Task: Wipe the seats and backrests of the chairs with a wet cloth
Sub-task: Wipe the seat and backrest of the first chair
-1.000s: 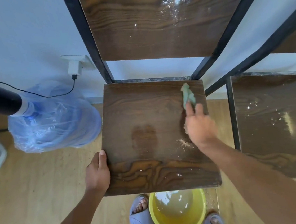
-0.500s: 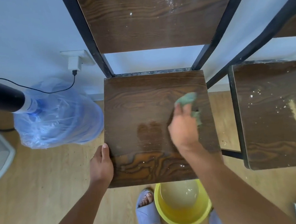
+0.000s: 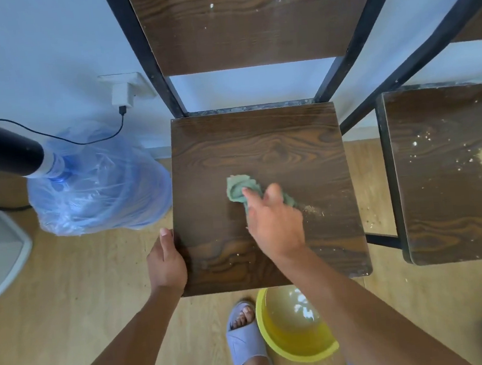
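A dark wooden chair seat [image 3: 259, 145] with a black metal frame fills the middle, and its backrest [image 3: 242, 20] stands above with white specks near the top. My right hand [image 3: 276, 223] presses a crumpled green cloth [image 3: 239, 189] flat on the middle of the seat. Pale crumbs lie on the seat just right of that hand. My left hand [image 3: 165, 263] grips the seat's front left edge. A second chair seat [image 3: 451, 174] to the right is dusted with crumbs.
A yellow basin of water [image 3: 295, 327] sits on the wooden floor under the seat's front edge, beside my slippered foot [image 3: 246, 337]. A blue water jug in plastic wrap [image 3: 95, 181] with a black pump and a charger cable stands at the left wall.
My right hand has dragged the green cloth from the seat's back right corner leftward and toward me, to the middle. My left hand has kept its hold on the edge.
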